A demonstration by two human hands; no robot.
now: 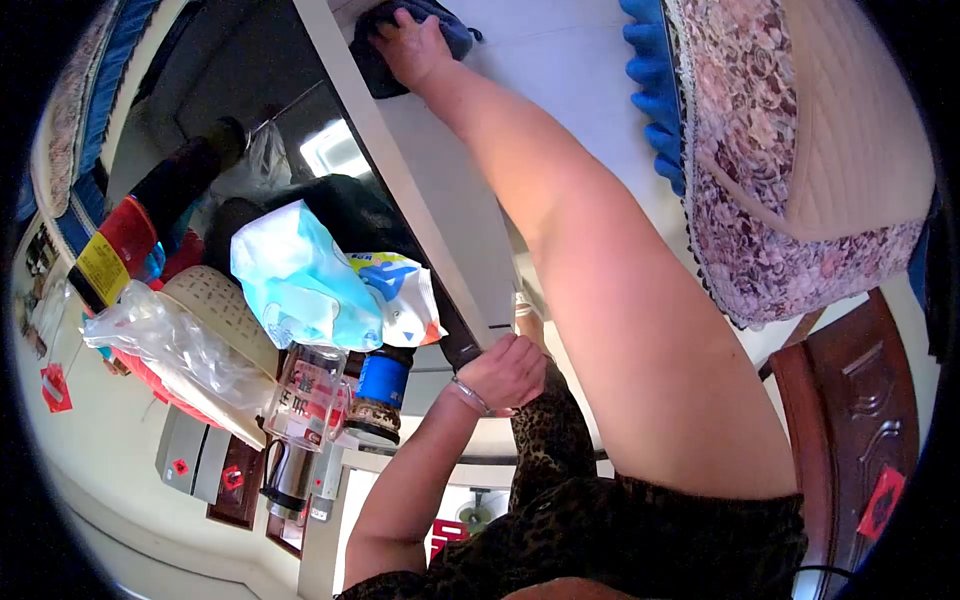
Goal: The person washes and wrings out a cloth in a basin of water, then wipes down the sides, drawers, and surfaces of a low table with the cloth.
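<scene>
My right hand reaches far out at the top of the view. It presses on a dark blue-grey cloth, its fingers partly spread over the fabric, which lies on a pale surface beside a black-topped table. Nearer my body, my left hand, with a bracelet at the wrist, is curled closed by the table's edge. What its fingers hold, if anything, is hidden. Close to it are a white and blue soft packet, a light-blue tissue pack and a jar with a blue label.
On the table also stand a clear glass mug, a steel flask, a beige patterned container and a clear plastic bag. To the right is a seat with a floral cover and blue ruffle. A wooden door is beyond.
</scene>
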